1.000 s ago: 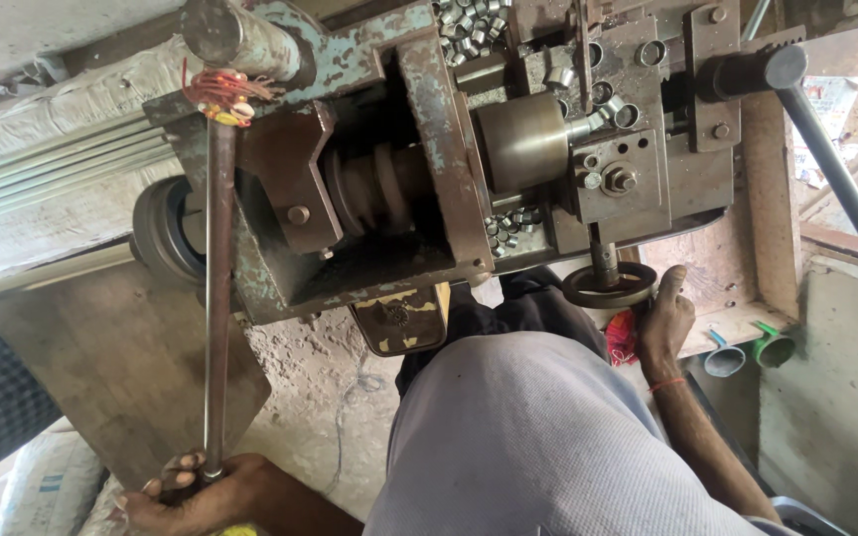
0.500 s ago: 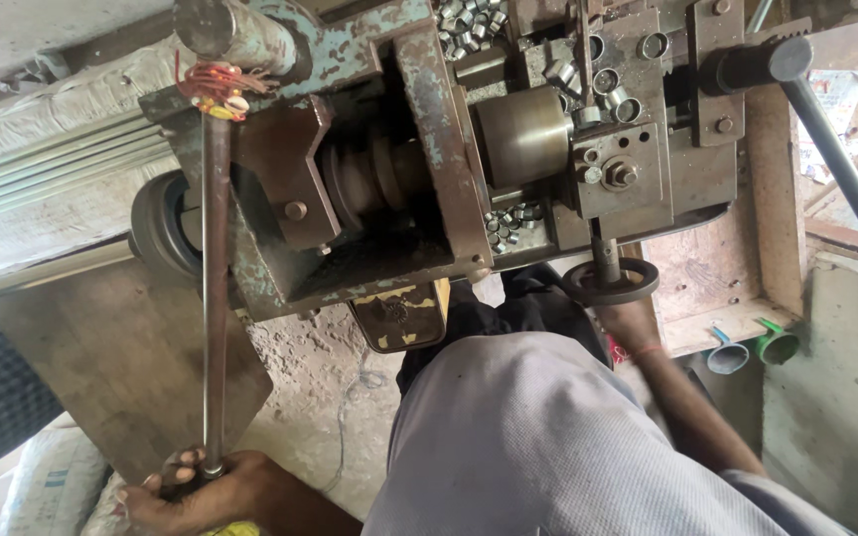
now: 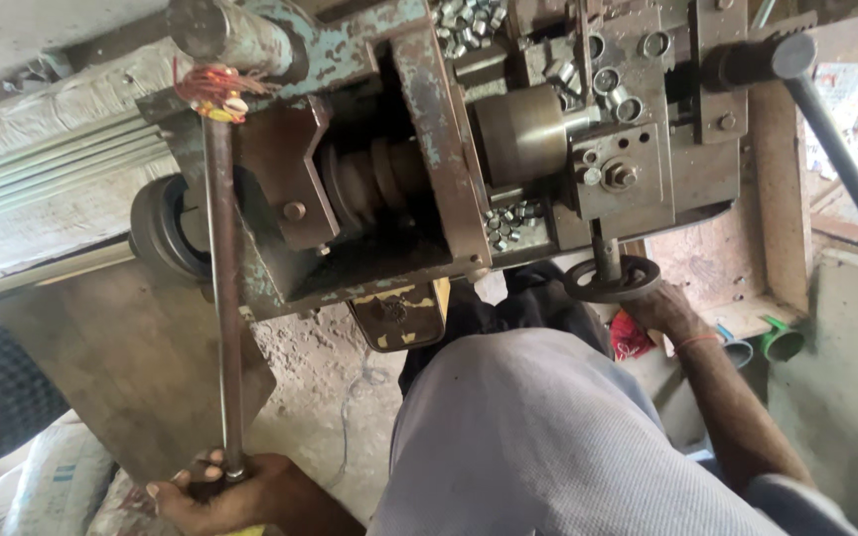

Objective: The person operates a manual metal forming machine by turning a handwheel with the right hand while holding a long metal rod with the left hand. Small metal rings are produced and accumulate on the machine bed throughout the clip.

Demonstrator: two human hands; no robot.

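Lever rod [image 3: 221,298], long and rusty, is hanging down the left face of an old metal-working machine [image 3: 429,179], and the left hand [image 3: 225,493] is gripping its lower end, fingers wrapped round it near the bottom edge of the view. Holding it that far down is probably giving the most leverage on the pivot at the top, where red and orange thread [image 3: 213,87] is wound round the rod. The right hand [image 3: 659,308] is reaching up under the machine's right side and is resting on a small dark handwheel [image 3: 612,279]; its grip seems to be closing on the rim from below, though the fingers are mostly hidden behind the wheel, so I cannot tell how firmly. With both arms spread this way, the person is working two controls at once while sitting close, a knee in grey cloth [image 3: 538,437] filling the space between. Small shiny metal pieces [image 3: 511,220] are lying on a ledge just below the brass-coloured cylinder [image 3: 520,131], likely where they collect from the work. More are heaped in a tray [image 3: 469,22] on top.
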